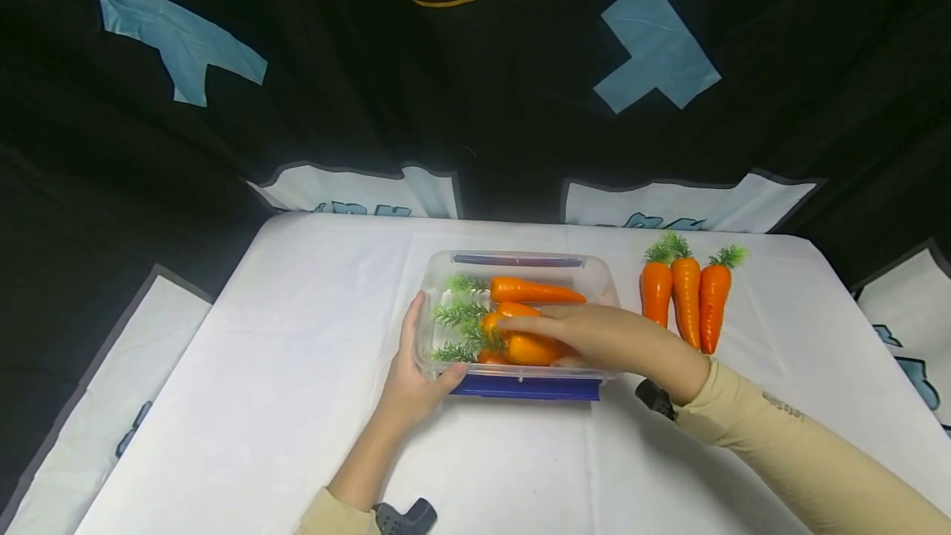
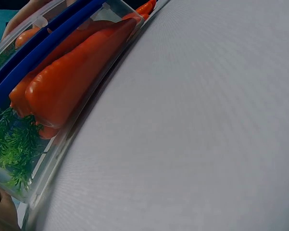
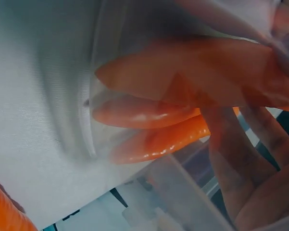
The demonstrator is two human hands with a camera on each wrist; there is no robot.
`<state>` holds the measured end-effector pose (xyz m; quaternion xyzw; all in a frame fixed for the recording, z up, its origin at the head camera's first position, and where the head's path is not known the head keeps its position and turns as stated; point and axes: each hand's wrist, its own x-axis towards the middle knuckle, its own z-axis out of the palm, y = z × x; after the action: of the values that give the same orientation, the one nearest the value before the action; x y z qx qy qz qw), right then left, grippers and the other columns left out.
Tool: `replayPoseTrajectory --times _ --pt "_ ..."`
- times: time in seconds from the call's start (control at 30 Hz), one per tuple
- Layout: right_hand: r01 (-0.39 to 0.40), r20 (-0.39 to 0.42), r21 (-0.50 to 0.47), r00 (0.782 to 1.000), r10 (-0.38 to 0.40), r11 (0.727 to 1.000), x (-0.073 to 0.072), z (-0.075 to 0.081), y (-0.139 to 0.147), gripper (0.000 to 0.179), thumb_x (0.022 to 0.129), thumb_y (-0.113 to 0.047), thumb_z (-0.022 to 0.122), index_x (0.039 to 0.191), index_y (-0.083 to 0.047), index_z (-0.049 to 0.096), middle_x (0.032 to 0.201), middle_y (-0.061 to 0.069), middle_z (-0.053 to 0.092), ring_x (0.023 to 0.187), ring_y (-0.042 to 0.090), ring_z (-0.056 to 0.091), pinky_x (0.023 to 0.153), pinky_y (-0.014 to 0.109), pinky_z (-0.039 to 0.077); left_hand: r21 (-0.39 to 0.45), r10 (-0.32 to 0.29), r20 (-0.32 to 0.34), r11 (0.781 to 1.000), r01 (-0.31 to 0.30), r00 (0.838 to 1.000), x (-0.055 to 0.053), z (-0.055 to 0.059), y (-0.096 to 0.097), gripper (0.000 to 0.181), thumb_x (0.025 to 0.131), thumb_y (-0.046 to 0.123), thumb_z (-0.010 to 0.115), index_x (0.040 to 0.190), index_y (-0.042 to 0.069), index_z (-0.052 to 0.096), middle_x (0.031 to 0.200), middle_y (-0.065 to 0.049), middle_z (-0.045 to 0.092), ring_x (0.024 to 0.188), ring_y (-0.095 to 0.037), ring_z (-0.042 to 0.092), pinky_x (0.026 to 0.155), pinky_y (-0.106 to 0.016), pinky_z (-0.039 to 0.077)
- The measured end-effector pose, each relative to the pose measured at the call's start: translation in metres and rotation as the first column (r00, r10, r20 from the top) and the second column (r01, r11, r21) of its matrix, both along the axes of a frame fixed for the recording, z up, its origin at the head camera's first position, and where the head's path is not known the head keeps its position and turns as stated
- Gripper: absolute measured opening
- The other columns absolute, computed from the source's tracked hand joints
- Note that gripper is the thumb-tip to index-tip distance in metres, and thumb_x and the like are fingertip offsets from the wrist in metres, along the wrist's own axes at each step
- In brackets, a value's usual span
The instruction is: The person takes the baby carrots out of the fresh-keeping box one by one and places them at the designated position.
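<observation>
White tabletop (image 1: 513,461), right fingers (image 1: 541,326) (slightly apart) against carrots (image 1: 529,351) in clear box (image 1: 438,279)

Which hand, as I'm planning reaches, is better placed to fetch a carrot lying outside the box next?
Likely the right hand: it is over carrots in the box, but nearer the loose carrots, which lie on its side. The left hand grips the box's left end.

My container (image 1: 606,283), clear smooth plastic, carries a smooth plastic latch (image 1: 527,387). The carrots (image 1: 537,291) look like glossy plastic, their tops (image 1: 459,314) feathery. My 2 sleeves (image 1: 802,452), tablecloth (image 1: 245,370) and backdrop (image 1: 446,89): matt cloth.
</observation>
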<state>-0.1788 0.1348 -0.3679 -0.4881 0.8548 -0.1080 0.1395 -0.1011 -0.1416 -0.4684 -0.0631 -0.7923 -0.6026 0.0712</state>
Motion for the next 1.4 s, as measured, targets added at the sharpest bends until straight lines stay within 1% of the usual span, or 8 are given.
replayPoseTrajectory --times 0.17,0.33,0.43,0.63,0.87,1.03,1.2,1.4 --pt "0.031 0.034 -0.005 0.999 -0.031 1.000 -0.001 -0.002 0.004 0.083 0.091 -0.022 0.072 0.156 -0.041 0.024 0.150 -0.012 0.049 0.116 0.011 0.063 0.103 0.035 0.053 0.021 -0.009 -0.004 1.000 0.009 1.000 0.000 0.000 0.001 0.107 0.080 0.035 0.080 0.159 0.037 0.008 0.167 0.000 0.015 0.150 -0.040 0.024 0.110 -0.075 0.023" --pt "0.062 0.022 -0.037 0.998 -0.062 0.997 -0.003 -0.006 0.009 0.082 0.092 -0.025 0.071 0.157 -0.038 0.022 0.148 -0.008 0.052 0.098 0.009 0.065 0.094 0.031 0.057 0.021 -0.006 0.001 1.000 0.006 1.000 0.000 0.000 0.001 0.107 0.080 0.034 0.079 0.159 0.037 0.008 0.167 -0.003 0.016 0.149 -0.041 0.026 0.110 -0.074 0.025" --pt "0.078 0.022 -0.066 0.997 -0.077 0.995 -0.004 -0.008 0.010 0.080 0.094 -0.027 0.070 0.157 -0.038 0.021 0.148 -0.006 0.052 0.093 0.009 0.064 0.090 0.029 0.057 0.019 -0.004 0.006 1.000 0.004 1.000 0.000 0.000 0.001 0.107 0.080 0.035 0.080 0.159 0.038 0.008 0.167 -0.003 0.016 0.149 -0.042 0.025 0.109 -0.074 0.025" --pt "0.044 -0.019 -0.109 0.999 -0.047 0.993 -0.006 -0.012 0.010 0.070 0.095 -0.027 0.067 0.154 -0.037 0.030 0.150 -0.007 0.050 0.105 0.012 0.066 0.094 0.032 0.057 0.031 -0.009 0.001 0.999 0.009 1.000 -0.001 -0.001 0.000 0.107 0.080 0.034 0.080 0.159 0.038 0.007 0.167 -0.003 0.015 0.149 -0.042 0.024 0.109 -0.074 0.025" --pt "0.021 -0.085 -0.104 0.996 -0.029 0.994 -0.008 -0.014 0.010 0.066 0.095 -0.027 0.067 0.151 -0.039 0.034 0.137 -0.007 0.060 0.086 0.011 0.065 0.077 0.026 0.058 0.014 -0.005 -0.005 1.000 0.005 1.000 -0.001 0.000 0.001 0.107 0.080 0.035 0.079 0.158 0.039 0.007 0.167 -0.004 0.015 0.149 -0.042 0.024 0.108 -0.075 0.025" --pt "0.024 -0.096 -0.098 0.995 -0.034 0.995 -0.009 -0.013 0.010 0.065 0.095 -0.026 0.068 0.150 -0.037 0.036 0.135 -0.006 0.060 0.093 0.013 0.064 0.083 0.029 0.059 0.009 -0.004 -0.002 1.000 0.004 1.000 0.000 0.001 0.001 0.106 0.080 0.034 0.079 0.158 0.040 0.007 0.167 -0.004 0.015 0.149 -0.042 0.024 0.108 -0.075 0.025" --pt "0.049 -0.067 -0.104 0.996 -0.056 0.993 -0.010 -0.013 0.010 0.067 0.093 -0.024 0.070 0.149 -0.034 0.036 0.139 -0.003 0.055 0.105 0.014 0.062 0.090 0.032 0.058 0.019 -0.006 0.002 1.000 0.006 1.000 0.000 0.001 0.001 0.106 0.080 0.034 0.079 0.158 0.040 0.007 0.167 -0.003 0.016 0.149 -0.041 0.025 0.109 -0.074 0.025" --pt "0.094 -0.026 -0.098 0.995 -0.097 0.991 -0.010 -0.012 0.009 0.069 0.091 -0.022 0.072 0.149 -0.035 0.037 0.142 0.003 0.051 0.110 0.018 0.060 0.093 0.038 0.058 0.015 -0.004 0.000 1.000 0.004 1.000 0.000 0.002 0.001 0.106 0.080 0.035 0.079 0.158 0.040 0.008 0.167 -0.003 0.016 0.149 -0.041 0.025 0.109 -0.075 0.024"
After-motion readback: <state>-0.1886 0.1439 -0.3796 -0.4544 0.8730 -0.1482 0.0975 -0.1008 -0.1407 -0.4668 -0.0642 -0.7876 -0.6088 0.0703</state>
